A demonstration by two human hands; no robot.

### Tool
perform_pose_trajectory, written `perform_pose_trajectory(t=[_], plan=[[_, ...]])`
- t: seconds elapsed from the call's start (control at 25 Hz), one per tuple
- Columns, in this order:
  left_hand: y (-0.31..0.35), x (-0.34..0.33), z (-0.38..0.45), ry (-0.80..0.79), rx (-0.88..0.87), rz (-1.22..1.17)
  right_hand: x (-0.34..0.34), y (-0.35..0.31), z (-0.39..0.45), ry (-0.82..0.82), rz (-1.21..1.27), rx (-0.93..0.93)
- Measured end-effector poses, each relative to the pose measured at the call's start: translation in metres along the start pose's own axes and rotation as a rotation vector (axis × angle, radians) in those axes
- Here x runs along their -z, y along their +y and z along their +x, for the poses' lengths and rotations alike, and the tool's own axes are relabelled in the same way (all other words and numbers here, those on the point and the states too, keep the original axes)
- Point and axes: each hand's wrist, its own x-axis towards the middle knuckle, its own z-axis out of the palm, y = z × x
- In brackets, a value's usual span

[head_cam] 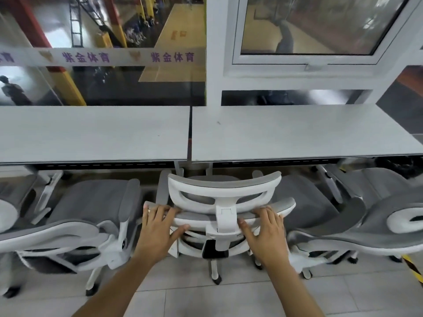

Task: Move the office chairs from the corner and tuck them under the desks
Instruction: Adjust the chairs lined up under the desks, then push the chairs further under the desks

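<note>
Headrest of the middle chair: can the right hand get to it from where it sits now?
Probably yes. The right hand rests on the backrest top, just below the headrest, with nothing between them.

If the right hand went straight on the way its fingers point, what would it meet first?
The right hand already rests on the top edge of the grey mesh backrest of the middle white-framed office chair. Going straight on, it would probably pass over that edge and meet the chair's white curved headrest next; depth is unclear.
</note>
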Motion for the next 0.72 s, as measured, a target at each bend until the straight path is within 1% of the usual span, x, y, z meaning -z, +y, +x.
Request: perform_pose_trajectory(t=[0.16,0.32,0.44,0.6,0.72], plan=[[-0.006,0.003,0.004,-0.01,-0.009,-0.003,-0.002,-0.007,0.001,-0.002,-0.025,-0.026],[0.008,-0.004,-0.007,0.024,0.062,-0.025,0.0,-0.008,-0.001,-0.013,-0.032,-0.03],[0.032,-0.003,-0.016,0.101,0.077,-0.117,0.008,-0.008,-0.006,-0.012,-0.005,-0.019],[0.07,0.001,-0.033,0.16,0.072,-0.174,0.034,0.006,-0.025,0.018,0.02,0.01],[0.124,0.002,-0.05,0.212,0.009,-0.242,0.072,0.029,-0.046,0.073,0.035,0.03]])
